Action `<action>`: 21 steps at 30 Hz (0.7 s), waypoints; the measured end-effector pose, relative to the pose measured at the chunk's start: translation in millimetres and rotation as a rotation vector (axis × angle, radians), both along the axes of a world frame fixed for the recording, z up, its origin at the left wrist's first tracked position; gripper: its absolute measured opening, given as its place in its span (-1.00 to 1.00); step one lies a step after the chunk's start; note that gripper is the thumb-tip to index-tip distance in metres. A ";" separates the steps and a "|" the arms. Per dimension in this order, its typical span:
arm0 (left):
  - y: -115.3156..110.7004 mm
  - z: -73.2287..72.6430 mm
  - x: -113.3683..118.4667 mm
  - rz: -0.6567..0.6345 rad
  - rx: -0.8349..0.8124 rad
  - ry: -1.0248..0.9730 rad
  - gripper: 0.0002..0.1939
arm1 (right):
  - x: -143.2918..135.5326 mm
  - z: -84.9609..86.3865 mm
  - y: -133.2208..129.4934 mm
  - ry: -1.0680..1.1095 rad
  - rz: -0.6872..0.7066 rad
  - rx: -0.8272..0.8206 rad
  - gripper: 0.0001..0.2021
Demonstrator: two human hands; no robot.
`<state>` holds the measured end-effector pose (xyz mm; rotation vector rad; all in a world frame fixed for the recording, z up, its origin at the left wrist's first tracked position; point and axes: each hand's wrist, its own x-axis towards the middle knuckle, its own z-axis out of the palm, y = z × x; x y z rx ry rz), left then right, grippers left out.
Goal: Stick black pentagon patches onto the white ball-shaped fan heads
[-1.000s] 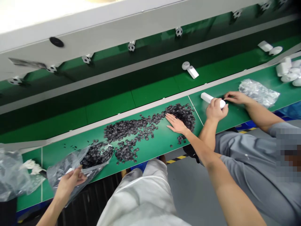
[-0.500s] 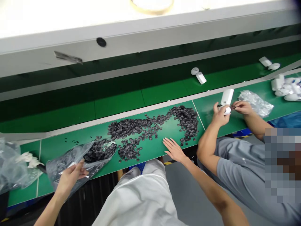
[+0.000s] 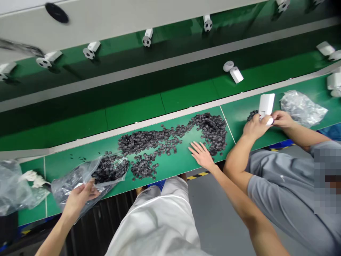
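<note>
On a green table [image 3: 177,164], left hand [image 3: 82,195], fingers clamped on a clear plastic bag [image 3: 68,183] of black discs [image 3: 110,169], right hand [image 3: 201,155], fingers spread apart beside a loose disc heap [image 3: 216,131]

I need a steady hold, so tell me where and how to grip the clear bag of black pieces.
Probably pinch the clear bag by the slack film at its mouth, from the near side, where the left hand is; the mouth faces right and holds black pieces.
</note>
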<state>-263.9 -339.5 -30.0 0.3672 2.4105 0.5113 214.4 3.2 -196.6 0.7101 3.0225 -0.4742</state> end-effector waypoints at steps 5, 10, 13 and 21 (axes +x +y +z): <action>-6.6 4.6 -2.2 0.065 -0.065 -0.052 -0.28 | 12.7 -0.9 76.6 0.041 -0.021 0.018 -0.56; -14.0 11.3 -7.5 0.086 -0.101 -0.078 -0.36 | 8.9 4.6 141.4 0.138 -0.066 0.013 -0.57; -17.2 17.3 -11.0 0.079 -0.093 -0.083 -0.34 | -9.7 11.5 134.0 0.203 -0.122 0.002 -0.51; -36.7 35.1 -12.8 0.161 0.004 -0.110 -0.40 | -135.9 40.2 -47.6 0.284 0.010 -0.206 -0.60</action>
